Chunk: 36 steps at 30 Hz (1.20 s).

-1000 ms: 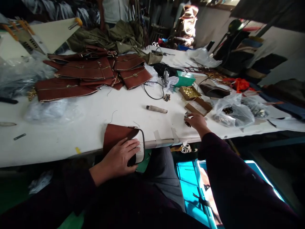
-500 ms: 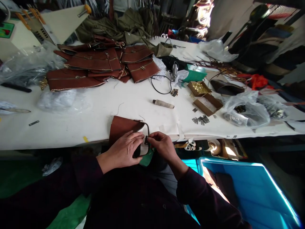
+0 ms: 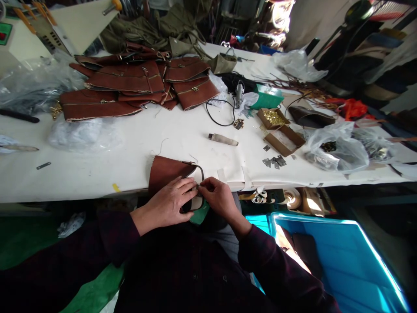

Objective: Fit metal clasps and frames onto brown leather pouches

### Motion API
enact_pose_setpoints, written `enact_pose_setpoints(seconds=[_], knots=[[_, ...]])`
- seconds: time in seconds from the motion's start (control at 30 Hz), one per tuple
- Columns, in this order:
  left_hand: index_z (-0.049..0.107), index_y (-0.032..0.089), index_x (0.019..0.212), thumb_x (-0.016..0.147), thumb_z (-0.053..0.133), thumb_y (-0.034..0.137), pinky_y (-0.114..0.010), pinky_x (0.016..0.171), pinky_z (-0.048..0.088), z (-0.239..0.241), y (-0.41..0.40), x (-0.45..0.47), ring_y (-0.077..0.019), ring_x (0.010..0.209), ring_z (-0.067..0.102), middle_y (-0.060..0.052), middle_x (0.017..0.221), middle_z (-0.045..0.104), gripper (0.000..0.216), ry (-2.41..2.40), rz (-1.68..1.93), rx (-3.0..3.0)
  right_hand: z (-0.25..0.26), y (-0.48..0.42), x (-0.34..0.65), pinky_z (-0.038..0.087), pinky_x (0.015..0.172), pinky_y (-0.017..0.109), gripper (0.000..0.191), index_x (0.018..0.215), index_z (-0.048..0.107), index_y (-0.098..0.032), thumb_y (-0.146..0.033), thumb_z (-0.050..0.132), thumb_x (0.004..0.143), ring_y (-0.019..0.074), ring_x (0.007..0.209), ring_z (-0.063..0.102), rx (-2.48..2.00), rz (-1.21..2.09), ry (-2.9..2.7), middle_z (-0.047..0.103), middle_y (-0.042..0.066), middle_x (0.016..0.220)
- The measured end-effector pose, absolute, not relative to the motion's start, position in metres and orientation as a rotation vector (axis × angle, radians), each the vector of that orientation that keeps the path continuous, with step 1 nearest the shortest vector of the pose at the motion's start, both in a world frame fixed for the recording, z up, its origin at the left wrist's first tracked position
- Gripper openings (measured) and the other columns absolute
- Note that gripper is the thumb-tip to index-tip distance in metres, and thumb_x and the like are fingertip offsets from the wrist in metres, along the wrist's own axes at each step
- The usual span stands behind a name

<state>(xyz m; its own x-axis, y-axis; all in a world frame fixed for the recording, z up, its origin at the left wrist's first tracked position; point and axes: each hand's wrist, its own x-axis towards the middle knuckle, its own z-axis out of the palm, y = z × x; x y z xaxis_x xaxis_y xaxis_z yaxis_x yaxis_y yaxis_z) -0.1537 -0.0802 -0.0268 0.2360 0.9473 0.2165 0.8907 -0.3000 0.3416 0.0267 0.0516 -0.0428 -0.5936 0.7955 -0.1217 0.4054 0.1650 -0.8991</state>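
Brown leather piece (image 3: pixel 167 170) lies at the near edge of the white worktop (image 3: pixel 137 148), overhanging toward the person. The left hand (image 3: pixel 169 204) clamps its near end, fingers curled over it. The right hand (image 3: pixel 220 200) meets it there, fingers pinched narrow on the dark rim (image 3: pixel 202 173) at the piece's right side; what they grip cannot be told. Further right lie small metal plates (image 3: pixel 274 162), and far left a stack of leather flaps (image 3: pixel 130 84).
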Motion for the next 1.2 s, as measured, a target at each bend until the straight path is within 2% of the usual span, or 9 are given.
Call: enact_pose_setpoints(seconds=[0.2,0.43,0.63,0.77,0.9,1.0,1.1,1.2], knots=[[0.068,0.012,0.138,0.091,0.074,0.038,-0.056,0.131,0.038,-0.025,-0.081,-0.152,-0.0372,0.153,0.046,-0.022,0.151,0.060,0.053,1.764,0.571,2.356,-0.042,0.051,0.026,0.044,0.066,0.031,0.010,0.088,0.078,-0.026,-0.035,0.074,0.088,0.0193,0.070,0.063,-1.138,1.323,-2.157,0.073,0.000,0.076],[0.065,0.011,0.142,0.093,0.071,0.038,-0.059,0.131,0.036,-0.026,-0.081,-0.152,-0.0376,0.153,0.045,-0.022,0.154,0.058,0.056,1.777,0.519,2.372,-0.039,0.052,0.028,0.051,0.072,0.031,0.015,0.097,0.083,-0.024,-0.032,0.071,0.091,0.0211,0.080,0.072,-1.153,1.331,-2.202,0.081,0.001,0.086],[0.066,0.010,0.142,0.095,0.068,0.041,-0.060,0.132,0.034,-0.027,-0.081,-0.152,-0.0366,0.154,0.044,-0.020,0.158,0.058,0.056,1.762,0.486,2.412,-0.038,0.054,0.028,0.051,0.071,0.029,0.013,0.091,0.080,-0.022,-0.026,0.068,0.089,0.0193,0.076,0.072,-1.149,1.382,-2.165,0.079,0.000,0.082],[0.066,0.010,0.142,0.096,0.068,0.042,-0.060,0.133,0.031,-0.028,-0.080,-0.153,-0.0361,0.155,0.043,-0.019,0.155,0.061,0.056,1.760,0.481,2.407,-0.044,0.052,0.027,0.048,0.068,0.029,0.014,0.100,0.078,-0.022,-0.026,0.070,0.089,0.0177,0.072,0.067,-1.138,1.222,-2.216,0.075,0.000,0.081],[0.065,0.013,0.145,0.096,0.069,0.041,-0.061,0.133,0.031,-0.027,-0.080,-0.153,-0.0365,0.155,0.043,-0.017,0.157,0.061,0.057,1.756,0.473,2.389,-0.043,0.056,0.030,0.049,0.072,0.030,0.008,0.092,0.077,-0.022,-0.021,0.070,0.090,0.0180,0.077,0.068,-1.052,1.175,-2.323,0.076,0.002,0.087],[0.068,0.015,0.141,0.094,0.071,0.041,-0.062,0.130,0.035,-0.025,-0.079,-0.152,-0.0375,0.152,0.047,-0.016,0.153,0.064,0.054,1.758,0.484,2.377,-0.031,0.077,0.030,0.051,0.074,0.031,0.009,0.096,0.079,-0.022,-0.024,0.072,0.091,0.0194,0.078,0.070,-1.015,1.121,-2.374,0.077,0.003,0.088],[0.070,0.015,0.138,0.093,0.073,0.041,-0.063,0.127,0.039,-0.021,-0.077,-0.151,-0.0377,0.150,0.050,-0.016,0.151,0.066,0.053,1.765,0.474,2.368,-0.016,0.124,0.019,0.055,0.080,0.035,0.019,0.109,0.079,-0.021,-0.032,0.071,0.095,0.0225,0.086,0.072,-0.990,0.807,-2.316,0.078,0.008,0.106],[0.068,0.014,0.140,0.094,0.072,0.043,-0.063,0.128,0.038,-0.019,-0.076,-0.149,-0.0375,0.152,0.049,-0.017,0.153,0.064,0.055,1.772,0.432,2.368,-0.010,0.183,-0.006,0.053,0.101,0.045,0.038,0.130,0.074,-0.020,-0.036,0.070,0.096,0.0333,0.121,0.066,-0.968,0.409,-2.342,0.070,0.015,0.138]])
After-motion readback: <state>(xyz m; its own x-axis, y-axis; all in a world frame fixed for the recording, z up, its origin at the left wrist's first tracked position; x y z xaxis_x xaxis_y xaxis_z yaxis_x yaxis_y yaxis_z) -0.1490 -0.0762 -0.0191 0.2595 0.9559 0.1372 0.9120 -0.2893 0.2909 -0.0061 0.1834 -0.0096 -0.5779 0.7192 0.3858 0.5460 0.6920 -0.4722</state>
